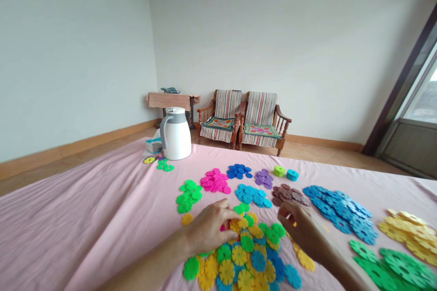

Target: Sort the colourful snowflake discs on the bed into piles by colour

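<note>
Head view: farthest left, well beyond the left hand, a tissue box [154,146] sits just beside a white and grey jug [179,141] on the pink cloth [112,209]. A few loose green pieces [165,167] lie in front of the jug. Nearer, a bright green cluster [189,196] rests just beyond the left wrist, with a lone yellow disc [187,219] beside the forearm. The left hand [215,225] is half open, thumb and fingers parted over the upper left edge of the mixed pile [239,257]; I cannot tell whether its fingertips touch a piece. That pile of yellow, green and blue discs spreads between and below the hands. Beyond the left hand lies a pink cluster [215,181]; past the gap between the hands are dark blue [239,171], light blue [252,195] and purple clusters [264,178]. A brown cluster [288,194] lies just beyond the right hand [297,223], whose fingers are curled; whether they grip anything I cannot tell. Right of it lie large blue discs [341,211], green discs [392,266] and yellow discs [408,232].
</note>
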Action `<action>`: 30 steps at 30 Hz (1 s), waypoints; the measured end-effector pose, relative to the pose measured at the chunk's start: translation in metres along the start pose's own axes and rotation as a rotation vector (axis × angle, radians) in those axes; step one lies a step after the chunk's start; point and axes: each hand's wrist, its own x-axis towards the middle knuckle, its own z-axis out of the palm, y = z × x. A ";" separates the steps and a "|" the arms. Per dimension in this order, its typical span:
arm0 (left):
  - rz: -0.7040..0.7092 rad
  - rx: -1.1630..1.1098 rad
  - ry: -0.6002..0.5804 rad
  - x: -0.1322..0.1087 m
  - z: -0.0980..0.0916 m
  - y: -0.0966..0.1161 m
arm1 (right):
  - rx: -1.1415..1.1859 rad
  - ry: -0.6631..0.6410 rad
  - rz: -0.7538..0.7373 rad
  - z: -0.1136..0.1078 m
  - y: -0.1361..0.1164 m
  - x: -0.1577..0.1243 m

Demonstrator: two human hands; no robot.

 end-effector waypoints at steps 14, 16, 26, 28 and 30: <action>-0.016 -0.086 0.182 0.005 0.005 0.006 | 0.251 -0.051 -0.092 0.019 -0.069 -0.006; -0.026 -0.131 0.223 0.006 0.008 0.008 | 0.332 -0.048 -0.076 0.024 -0.078 -0.008; -0.087 -0.249 0.219 0.006 0.005 0.002 | 0.306 0.031 -0.010 0.000 -0.071 0.000; -0.106 -0.207 0.190 0.006 0.000 -0.002 | 0.162 0.043 0.027 -0.011 -0.051 0.003; -0.105 -0.160 0.139 0.004 -0.005 -0.004 | 0.001 0.013 0.054 -0.022 -0.030 0.004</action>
